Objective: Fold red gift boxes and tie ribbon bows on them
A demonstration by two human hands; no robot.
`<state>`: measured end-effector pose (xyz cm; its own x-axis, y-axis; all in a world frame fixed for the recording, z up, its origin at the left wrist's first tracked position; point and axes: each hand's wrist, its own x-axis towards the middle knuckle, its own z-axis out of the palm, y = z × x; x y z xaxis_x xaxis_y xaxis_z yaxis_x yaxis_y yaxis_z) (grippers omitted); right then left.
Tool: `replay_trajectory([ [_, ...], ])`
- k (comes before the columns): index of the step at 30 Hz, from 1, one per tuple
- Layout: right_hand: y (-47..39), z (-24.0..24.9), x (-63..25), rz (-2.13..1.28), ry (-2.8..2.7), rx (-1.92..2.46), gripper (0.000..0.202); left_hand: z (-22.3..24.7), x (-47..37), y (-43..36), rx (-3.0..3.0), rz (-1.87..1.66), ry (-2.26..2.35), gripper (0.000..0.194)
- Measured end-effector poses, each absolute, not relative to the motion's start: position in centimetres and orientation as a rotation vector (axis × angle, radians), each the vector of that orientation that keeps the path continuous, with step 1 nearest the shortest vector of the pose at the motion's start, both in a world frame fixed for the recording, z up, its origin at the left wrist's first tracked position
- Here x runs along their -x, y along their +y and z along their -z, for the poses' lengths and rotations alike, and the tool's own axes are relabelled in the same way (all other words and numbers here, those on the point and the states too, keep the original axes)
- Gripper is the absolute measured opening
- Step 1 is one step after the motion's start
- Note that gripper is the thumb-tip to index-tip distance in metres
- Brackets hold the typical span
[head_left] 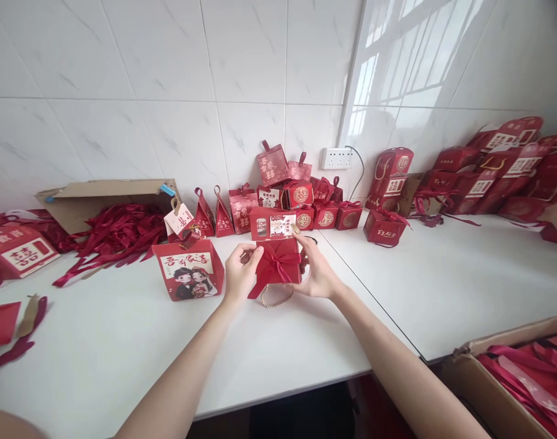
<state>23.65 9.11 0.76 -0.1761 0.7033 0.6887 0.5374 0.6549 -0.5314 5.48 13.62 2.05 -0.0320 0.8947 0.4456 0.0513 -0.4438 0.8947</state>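
Observation:
A red gift box [273, 221] with white and black print on its upper part is held upright between my hands, just above or on the white table. A dark red satin ribbon [278, 263] is tied in a bow across its front. My left hand [241, 268] is closed at the box's left side, thumb and fingers pinching near the bow's left loop. My right hand [320, 271] grips the right side, with the fingers partly hidden behind it. Below hangs a gold rope handle [278, 303]. Left of my left hand stands a red box with a cartoon couple [194, 274].
Several small red boxes [325, 214] stand along the tiled wall. A cardboard box [105, 190] spills red ribbons [123, 230] at the left. More red boxes [470, 177] are piled at the right. An open carton [464, 366] is at the near right, beside the table edge.

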Motion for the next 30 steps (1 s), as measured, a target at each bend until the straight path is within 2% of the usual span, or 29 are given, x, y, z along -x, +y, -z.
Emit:
replay_trajectory([
  [5, 8.0, -1.4, -23.7, -0.692, -1.536, 1.101, 0.09, -0.9, -5.1, 14.9, -1.472, -1.417, 1.077, 0.03],
  [10, 2.9, -2.0, -23.4, -1.177, -0.931, 0.965, 0.05, -0.9, -4.8, 14.8, -1.466, -1.342, 1.125, 0.022],
  [13, -1.0, -2.2, -23.5, -1.371, -0.739, 0.877, 0.047, -1.2, -5.2, 14.1, -1.483, -1.279, 1.112, 0.02],
  [20, -8.3, -2.1, -24.2, -1.241, -0.849, 0.921, 0.054, -1.4, -5.7, 13.7, -1.569, -1.148, 1.136, 0.016],
  [30, -13.2, -2.7, -25.3, -0.98, -0.827, 1.031, 0.056, -0.9, -5.5, 14.2, -1.721, -1.089, 1.212, 0.02],
])
